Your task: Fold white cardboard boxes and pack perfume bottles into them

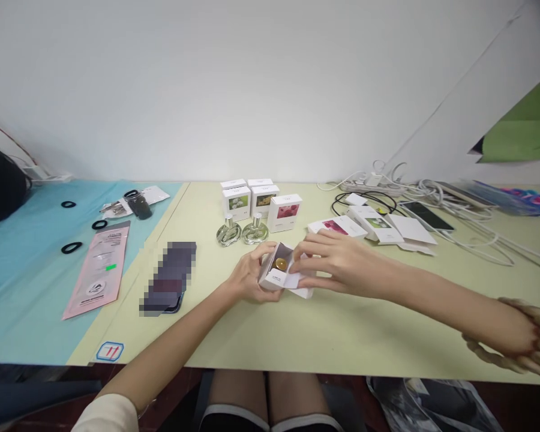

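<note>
An opened small white carton is held above the table, its top facing me. Inside it shows a round gold top, likely of a bottle; the rest of that is hidden by the walls. My left hand wraps around the carton from the left side. On the right, my right hand has its fingers bent and pressed together at the carton's lifted flap. Just beyond stand two glass perfume bottles with silvery necks, side by side. Behind them are several closed white boxes with flower pictures.
Opened, flattened boxes lie right of centre, near a phone and tangled white cables. At left are a dark pixelated phone, a pink packet, a dark jar and black rings.
</note>
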`<state>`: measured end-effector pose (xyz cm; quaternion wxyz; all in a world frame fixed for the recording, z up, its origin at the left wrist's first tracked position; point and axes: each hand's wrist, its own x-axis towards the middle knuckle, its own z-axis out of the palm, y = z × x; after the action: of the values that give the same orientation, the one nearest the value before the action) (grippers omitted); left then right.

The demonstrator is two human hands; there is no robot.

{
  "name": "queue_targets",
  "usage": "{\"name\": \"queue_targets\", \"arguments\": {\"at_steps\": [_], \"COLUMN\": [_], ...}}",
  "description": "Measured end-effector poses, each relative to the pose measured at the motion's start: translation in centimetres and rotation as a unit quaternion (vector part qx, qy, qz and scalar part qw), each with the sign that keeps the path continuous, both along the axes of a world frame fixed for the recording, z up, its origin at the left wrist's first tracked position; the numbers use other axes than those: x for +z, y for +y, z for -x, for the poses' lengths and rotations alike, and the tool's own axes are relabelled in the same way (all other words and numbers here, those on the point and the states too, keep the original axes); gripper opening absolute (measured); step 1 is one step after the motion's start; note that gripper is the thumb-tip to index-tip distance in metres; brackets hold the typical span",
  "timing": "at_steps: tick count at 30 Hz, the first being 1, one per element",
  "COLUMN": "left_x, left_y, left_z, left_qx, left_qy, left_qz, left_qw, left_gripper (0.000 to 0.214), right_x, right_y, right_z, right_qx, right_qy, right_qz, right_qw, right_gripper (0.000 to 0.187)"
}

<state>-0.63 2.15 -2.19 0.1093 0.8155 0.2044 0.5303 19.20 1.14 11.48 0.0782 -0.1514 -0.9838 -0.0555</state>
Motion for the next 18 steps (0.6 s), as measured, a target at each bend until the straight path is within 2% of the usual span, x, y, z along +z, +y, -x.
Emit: {"name": "queue_targets", "arguments": {"at_steps": [4,6,9,11,14,18], "left_x": [0.0,0.0,0.0,-0.1,-0.2,-0.7], "left_y": [0.1,-0.1,-0.8,-1.2,-1.6,-1.4], "left_z": [0.2,0.0,-0.6,-1.2,-1.7,-1.9], "left_qx": [-0.013,-0.016,-0.030,-0.044,-0.071,-0.077], "left_qy": [0.023,0.034,0.049,0.053,0.031,-0.037], "left_qz": [-0.064,-0.085,-0.108,-0.117,-0.117,-0.098], "left_qw": [0.998,0.996,0.992,0.991,0.990,0.991], "left_gripper": [0.074,0.068,0.055,0.045,0.038,0.045], "right_x": [0.0,-0.1,-0.2,-0.1,0.1,0.1], "right_y": [-1.5,-2.1,-2.7,-2.8,-2.7,-2.4], "right_z": [-0.4,-0.3,0.3,0.6,1.0,1.3], "right_qx": [-0.030,-0.087,-0.229,-0.297,-0.334,-0.340], "right_qy": [0.034,0.042,0.029,-0.003,-0.035,-0.016], "right_qz": [0.111,0.137,0.130,0.120,0.104,0.077], "right_qw": [0.993,0.986,0.964,0.947,0.936,0.937], "right_gripper": [0.028,0.031,0.026,0.026,0.026,0.031]}}
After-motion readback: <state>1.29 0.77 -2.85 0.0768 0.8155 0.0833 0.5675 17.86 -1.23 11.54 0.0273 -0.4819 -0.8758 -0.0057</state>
